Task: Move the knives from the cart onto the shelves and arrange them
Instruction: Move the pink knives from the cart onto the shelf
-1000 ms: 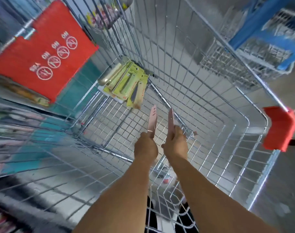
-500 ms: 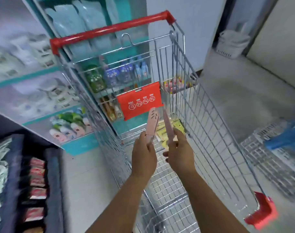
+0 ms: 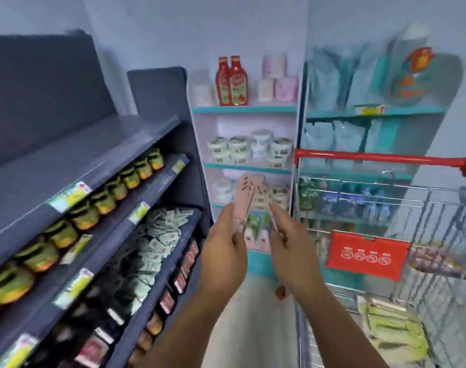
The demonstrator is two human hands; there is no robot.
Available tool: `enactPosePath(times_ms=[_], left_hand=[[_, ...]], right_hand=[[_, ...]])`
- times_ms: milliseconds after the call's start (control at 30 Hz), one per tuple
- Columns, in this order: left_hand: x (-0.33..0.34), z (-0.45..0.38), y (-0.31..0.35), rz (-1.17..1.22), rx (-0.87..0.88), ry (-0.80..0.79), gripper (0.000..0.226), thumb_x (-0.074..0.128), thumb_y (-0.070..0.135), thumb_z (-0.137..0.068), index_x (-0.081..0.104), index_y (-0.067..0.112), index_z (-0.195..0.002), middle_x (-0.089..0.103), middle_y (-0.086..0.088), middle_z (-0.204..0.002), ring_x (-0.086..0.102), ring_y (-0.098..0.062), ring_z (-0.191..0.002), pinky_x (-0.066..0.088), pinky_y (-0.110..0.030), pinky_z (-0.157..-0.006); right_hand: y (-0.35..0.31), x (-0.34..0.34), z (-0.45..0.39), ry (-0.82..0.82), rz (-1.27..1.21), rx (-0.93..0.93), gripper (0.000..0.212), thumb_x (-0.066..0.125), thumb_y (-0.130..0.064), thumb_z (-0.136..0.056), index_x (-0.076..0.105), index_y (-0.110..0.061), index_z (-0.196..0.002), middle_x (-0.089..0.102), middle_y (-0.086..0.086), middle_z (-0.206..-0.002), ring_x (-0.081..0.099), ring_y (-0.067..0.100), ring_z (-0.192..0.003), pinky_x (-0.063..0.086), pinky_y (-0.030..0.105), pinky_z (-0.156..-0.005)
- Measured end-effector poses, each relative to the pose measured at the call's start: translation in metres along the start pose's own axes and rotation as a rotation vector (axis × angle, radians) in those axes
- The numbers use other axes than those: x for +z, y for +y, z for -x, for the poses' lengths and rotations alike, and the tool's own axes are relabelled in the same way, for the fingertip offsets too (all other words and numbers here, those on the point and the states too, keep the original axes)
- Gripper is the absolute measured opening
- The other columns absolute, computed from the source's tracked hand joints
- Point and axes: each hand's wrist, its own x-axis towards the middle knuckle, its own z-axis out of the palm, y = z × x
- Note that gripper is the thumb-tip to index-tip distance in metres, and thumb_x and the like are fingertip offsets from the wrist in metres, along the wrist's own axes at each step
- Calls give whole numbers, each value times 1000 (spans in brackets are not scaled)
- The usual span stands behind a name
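Both my hands are raised in front of me, each with a pink knife package. My left hand [image 3: 224,251] grips one pink knife package [image 3: 243,197] upright by its lower end. My right hand [image 3: 289,248] holds the second pink knife package [image 3: 261,185] close beside the first; the blur hides its grip. The wire cart [image 3: 439,208] with a red handle stands at the right. Several green knife packages [image 3: 394,325] lie in its basket. Dark grey shelves [image 3: 99,155] run along the left.
The grey shelves carry rows of small jars [image 3: 101,200], white packets [image 3: 157,243] and red-labelled packs [image 3: 178,282]. Straight ahead a white and teal shelf unit [image 3: 242,110] holds ketchup bottles [image 3: 232,81] and tubs. A red warning flap [image 3: 367,256] hangs in the cart.
My view has swung up and left from the cart basket to the shelves. Both hands lifted the pink knife packages out of the cart and brought them closer together.
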Motion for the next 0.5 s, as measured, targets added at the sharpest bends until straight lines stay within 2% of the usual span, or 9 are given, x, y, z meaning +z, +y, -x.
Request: enactPosePath(times_ms=[67,133,200,300,400,500], left_hand=[[-50,-8,-12,-30,12,77,54,47,2,-91,41,23,-140,52,15,-117,51,0,-102,35,-12,-80],[-98,-13,-29,-90,10,136,54,47,3,-91,40,20,-141,53,9,-130,52,-9,-116,37,-19,-96],[-145,-16,-48,-149,-24,180,54,48,4,-90,39,15,-142,53,-3,-136,51,-20,-123,36,-24,-103],[-216,-13,-76,-245,-49,262,53,49,3,-89,40,12,-141,55,-7,-131,50,-23,-123,31,-16,-95],[-283,-5,-100,-293,-115,328,53,49,2,-89,40,15,-140,57,-6,-120,51,-23,-113,32,-16,-82],[-342,6,-120,-341,-175,385,39,46,3,-88,46,16,-124,56,-6,-99,50,-27,-94,32,-24,-68]], right_hand=[[-35,34,-8,-49,-50,-64,53,44,-8,-92,46,-33,-139,59,3,-118,57,17,-103,42,24,-90],[-71,71,-12,-99,-82,-116,53,45,-5,-93,47,-30,-139,56,6,-114,55,18,-104,36,17,-88],[-110,106,-11,-158,-101,-149,51,45,-6,-95,46,-29,-139,50,4,-108,54,18,-100,32,13,-81],[-169,161,0,-229,-153,-224,51,45,-6,-95,46,-31,-139,44,0,-102,53,15,-93,31,13,-80],[-220,212,15,-305,-186,-292,52,44,-5,-95,45,-31,-139,42,-2,-104,51,12,-90,32,13,-82],[-265,255,31,-413,-205,-316,50,41,-9,-97,43,-33,-141,39,-6,-113,48,8,-92,31,13,-80]])
